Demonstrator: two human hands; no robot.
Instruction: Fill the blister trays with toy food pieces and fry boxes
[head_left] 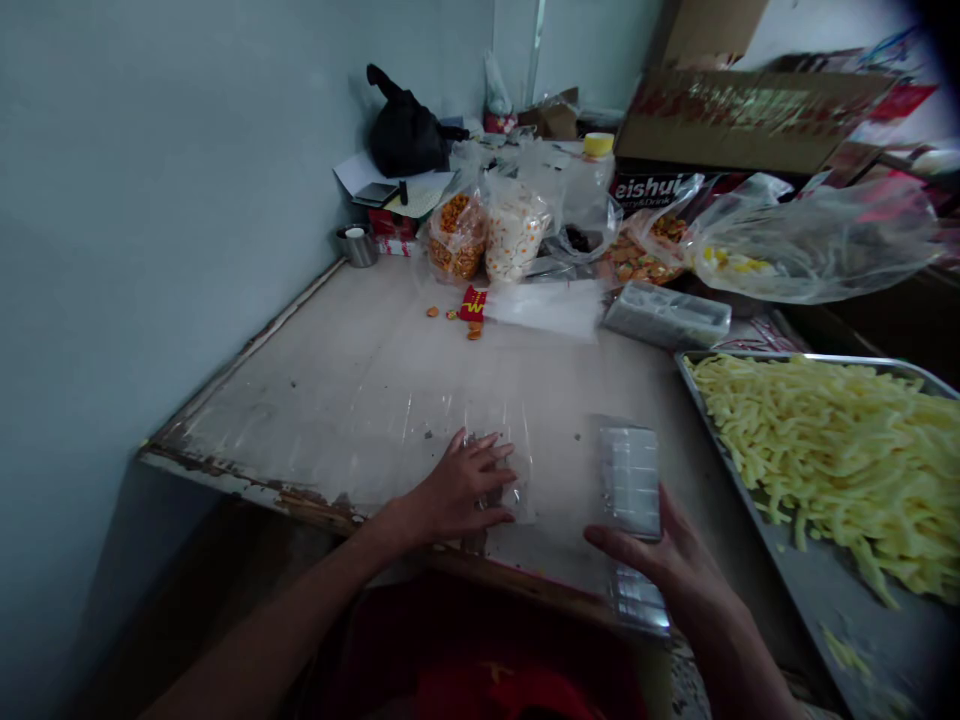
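Note:
My left hand (474, 482) lies with fingers spread over a clear plastic tray (517, 500) near the table's front edge. To its left, a row of similar clear plastic pieces (360, 425) lies flat, hard to make out against the pale top. My right hand (679, 565) is closed round a stack of clear compartmented plastic trays (631, 470), its thumb across the near end. Some of its fingers are hidden behind the stack. The lower part of the stack shows below the thumb, close to the table edge.
A metal tray (780, 570) heaped with pale yellow strips (855, 450) stands on the right. Bags of orange snacks (457, 235) and white pieces (516, 230) line the back. A clear plastic box (667, 315), cardboard box (742, 115) and metal cup (360, 248) are also there.

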